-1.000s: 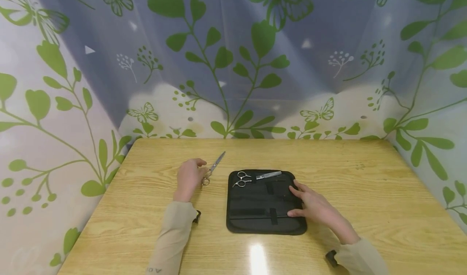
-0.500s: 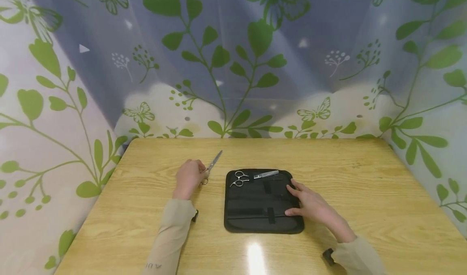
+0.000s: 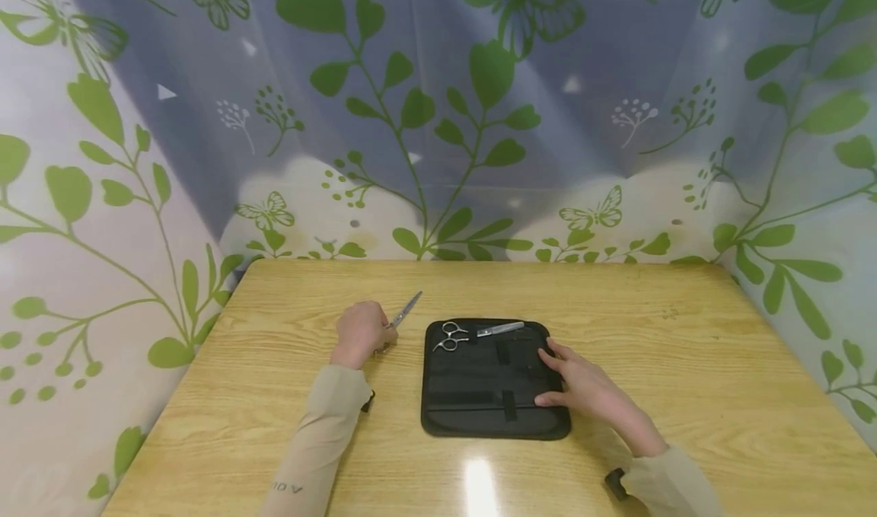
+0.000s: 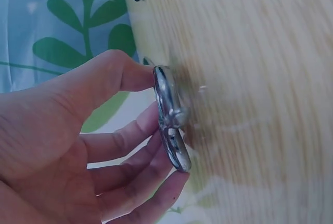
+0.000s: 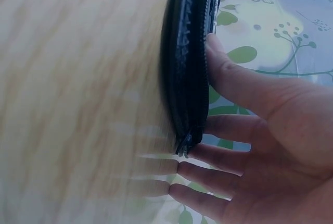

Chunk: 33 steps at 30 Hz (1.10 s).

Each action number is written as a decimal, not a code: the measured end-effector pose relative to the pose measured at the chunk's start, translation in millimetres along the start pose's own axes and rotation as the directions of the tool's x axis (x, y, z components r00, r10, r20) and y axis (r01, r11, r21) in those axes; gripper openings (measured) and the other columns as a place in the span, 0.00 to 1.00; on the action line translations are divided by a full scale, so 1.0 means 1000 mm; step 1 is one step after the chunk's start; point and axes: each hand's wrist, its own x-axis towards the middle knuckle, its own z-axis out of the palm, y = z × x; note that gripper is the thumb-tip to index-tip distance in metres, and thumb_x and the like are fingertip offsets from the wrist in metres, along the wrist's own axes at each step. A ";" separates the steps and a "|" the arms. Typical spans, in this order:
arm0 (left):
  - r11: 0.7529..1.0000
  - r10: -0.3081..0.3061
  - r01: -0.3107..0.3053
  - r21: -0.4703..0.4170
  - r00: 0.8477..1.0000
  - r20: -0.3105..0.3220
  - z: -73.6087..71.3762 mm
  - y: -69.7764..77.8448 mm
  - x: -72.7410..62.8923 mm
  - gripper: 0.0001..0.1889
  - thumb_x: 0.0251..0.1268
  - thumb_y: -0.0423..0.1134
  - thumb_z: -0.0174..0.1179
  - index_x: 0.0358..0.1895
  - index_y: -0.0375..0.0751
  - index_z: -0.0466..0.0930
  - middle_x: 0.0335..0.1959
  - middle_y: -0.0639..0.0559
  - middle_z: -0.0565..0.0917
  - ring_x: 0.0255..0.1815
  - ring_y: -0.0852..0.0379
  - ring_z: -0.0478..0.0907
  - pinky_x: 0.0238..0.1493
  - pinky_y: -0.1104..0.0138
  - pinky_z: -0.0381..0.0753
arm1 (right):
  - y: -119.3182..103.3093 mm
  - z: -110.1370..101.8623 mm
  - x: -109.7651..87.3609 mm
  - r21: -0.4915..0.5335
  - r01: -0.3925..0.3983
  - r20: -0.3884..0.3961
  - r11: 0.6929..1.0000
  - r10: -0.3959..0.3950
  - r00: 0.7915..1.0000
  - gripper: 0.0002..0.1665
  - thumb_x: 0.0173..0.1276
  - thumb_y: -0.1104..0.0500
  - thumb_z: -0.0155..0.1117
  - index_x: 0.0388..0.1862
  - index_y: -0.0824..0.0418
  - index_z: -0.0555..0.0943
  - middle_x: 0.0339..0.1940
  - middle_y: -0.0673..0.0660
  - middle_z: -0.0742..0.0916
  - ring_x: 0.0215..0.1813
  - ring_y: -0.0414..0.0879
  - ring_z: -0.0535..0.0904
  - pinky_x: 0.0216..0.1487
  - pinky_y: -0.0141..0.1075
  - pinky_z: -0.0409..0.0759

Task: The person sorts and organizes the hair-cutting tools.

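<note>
Silver scissors (image 3: 409, 307), slim and shiny, at the table (image 3: 651, 311), left of the black case (image 3: 466, 376); left hand (image 3: 361, 334) pinches the handles, mostly hidden from the head view. Right hand (image 3: 592, 386), fingers spread, touches the case's right edge; inside, a second pair (image 3: 502, 329) lies strapped.

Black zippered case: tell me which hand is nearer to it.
Right. The right hand rests on the right edge of the black zippered case; the left hand is off to its left, holding scissors.
</note>
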 end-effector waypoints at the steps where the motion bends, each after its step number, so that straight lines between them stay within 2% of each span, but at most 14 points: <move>1: 1.000 -0.003 0.003 0.009 1.000 0.007 0.000 0.001 -0.001 0.09 0.57 0.39 0.71 0.22 0.42 0.88 0.18 0.52 0.84 0.18 0.57 0.76 0.19 0.63 0.78 | 0.000 0.000 0.000 -0.002 0.001 0.000 1.000 -0.001 1.000 0.54 0.59 0.45 0.75 0.74 0.74 0.66 0.77 0.75 0.63 0.73 0.73 0.63 0.63 0.62 0.72; 4: 1.000 -0.016 0.015 0.018 1.000 0.014 -0.002 0.004 -0.004 0.12 0.58 0.41 0.71 0.19 0.44 0.87 0.14 0.55 0.81 0.16 0.58 0.73 0.18 0.64 0.75 | 0.000 0.000 -0.001 -0.001 0.000 -0.001 1.000 0.000 1.000 0.53 0.60 0.45 0.75 0.74 0.73 0.66 0.77 0.75 0.63 0.74 0.72 0.63 0.64 0.62 0.72; 8: 0.999 -0.028 0.027 0.024 0.999 0.029 -0.006 0.006 -0.007 0.13 0.59 0.42 0.71 0.20 0.42 0.87 0.14 0.55 0.79 0.16 0.60 0.67 0.17 0.67 0.67 | 0.000 0.000 0.000 -0.011 0.012 -0.010 1.000 -0.012 1.000 0.53 0.59 0.44 0.76 0.74 0.74 0.66 0.77 0.76 0.63 0.73 0.73 0.63 0.64 0.61 0.73; 10: 0.999 -0.030 0.029 0.022 0.999 0.034 -0.008 0.006 -0.008 0.11 0.60 0.43 0.71 0.24 0.41 0.89 0.18 0.53 0.82 0.17 0.60 0.66 0.17 0.68 0.65 | 0.000 0.000 0.000 -0.015 0.017 -0.014 1.000 -0.017 1.000 0.53 0.59 0.44 0.76 0.73 0.74 0.67 0.77 0.76 0.63 0.73 0.73 0.63 0.63 0.61 0.73; 12: 0.999 -0.032 0.031 0.007 0.999 0.037 -0.010 0.005 -0.009 0.09 0.60 0.42 0.70 0.30 0.40 0.91 0.25 0.52 0.87 0.19 0.61 0.69 0.18 0.68 0.68 | 0.000 0.000 0.000 -0.017 0.016 -0.014 1.000 -0.016 1.000 0.53 0.59 0.45 0.76 0.74 0.74 0.66 0.77 0.76 0.63 0.73 0.73 0.63 0.63 0.61 0.73; 15: 0.998 -0.030 0.032 -0.045 0.999 0.032 -0.012 0.003 -0.010 0.09 0.61 0.42 0.71 0.39 0.40 0.91 0.37 0.48 0.90 0.24 0.58 0.78 0.23 0.65 0.77 | 0.000 0.000 -0.001 -0.020 0.014 -0.010 1.000 -0.014 1.000 0.53 0.59 0.45 0.75 0.74 0.73 0.66 0.77 0.76 0.63 0.73 0.73 0.63 0.63 0.61 0.73; 20: 0.980 -0.016 0.018 -0.197 1.000 0.013 -0.015 0.000 -0.014 0.12 0.62 0.41 0.70 0.43 0.38 0.88 0.37 0.49 0.90 0.32 0.54 0.84 0.32 0.63 0.80 | 0.000 -0.001 0.000 -0.010 0.015 -0.004 1.000 -0.015 1.000 0.53 0.60 0.44 0.75 0.74 0.73 0.66 0.77 0.76 0.63 0.73 0.73 0.63 0.63 0.61 0.73; 22: 0.960 0.010 -0.007 -0.279 1.000 0.009 -0.017 0.001 -0.016 0.14 0.63 0.41 0.70 0.48 0.38 0.86 0.37 0.49 0.90 0.35 0.53 0.86 0.37 0.62 0.80 | 0.001 -0.001 0.000 0.001 0.012 -0.003 1.000 -0.012 1.000 0.53 0.60 0.44 0.76 0.74 0.73 0.66 0.77 0.76 0.63 0.73 0.73 0.63 0.62 0.61 0.74; 24: 0.934 0.052 -0.043 -0.355 0.999 0.015 -0.019 0.003 -0.019 0.16 0.64 0.41 0.69 0.51 0.38 0.85 0.39 0.49 0.90 0.38 0.52 0.87 0.41 0.61 0.81 | 0.002 -0.001 0.000 0.013 0.006 -0.002 1.000 -0.006 1.000 0.53 0.60 0.44 0.76 0.74 0.73 0.66 0.77 0.76 0.62 0.73 0.73 0.63 0.61 0.60 0.75; 26: 0.896 0.098 -0.077 -0.438 0.995 0.026 -0.022 0.008 -0.022 0.15 0.65 0.41 0.68 0.51 0.37 0.85 0.40 0.48 0.90 0.41 0.51 0.87 0.44 0.59 0.83 | 0.002 -0.002 -0.001 0.020 0.006 -0.002 1.000 -0.006 1.000 0.53 0.60 0.44 0.76 0.74 0.73 0.66 0.77 0.76 0.62 0.73 0.72 0.64 0.58 0.59 0.76; 28: 0.837 0.139 -0.096 -0.539 0.990 0.040 -0.023 0.013 -0.026 0.12 0.66 0.40 0.68 0.48 0.37 0.85 0.41 0.47 0.89 0.43 0.50 0.86 0.46 0.57 0.84 | 0.001 -0.003 -0.001 0.026 0.005 -0.002 1.000 -0.005 1.000 0.53 0.60 0.44 0.76 0.74 0.72 0.66 0.77 0.75 0.62 0.72 0.72 0.66 0.56 0.57 0.77; 29: 0.799 0.161 -0.101 -0.593 0.986 0.048 -0.023 0.016 -0.029 0.11 0.67 0.39 0.67 0.47 0.36 0.85 0.41 0.46 0.88 0.43 0.50 0.85 0.45 0.57 0.85 | 0.001 -0.003 -0.001 0.024 0.007 -0.002 1.000 -0.007 1.000 0.53 0.59 0.44 0.76 0.74 0.72 0.66 0.77 0.76 0.63 0.72 0.72 0.66 0.55 0.56 0.78; 33: 0.613 0.232 -0.077 -0.786 0.969 0.085 -0.018 0.028 -0.038 0.09 0.70 0.36 0.65 0.45 0.34 0.80 0.43 0.39 0.87 0.44 0.42 0.85 0.44 0.50 0.87 | 0.000 -0.005 -0.001 0.016 0.012 -0.001 1.000 -0.012 1.000 0.53 0.59 0.44 0.76 0.74 0.72 0.67 0.77 0.76 0.63 0.70 0.72 0.68 0.51 0.54 0.78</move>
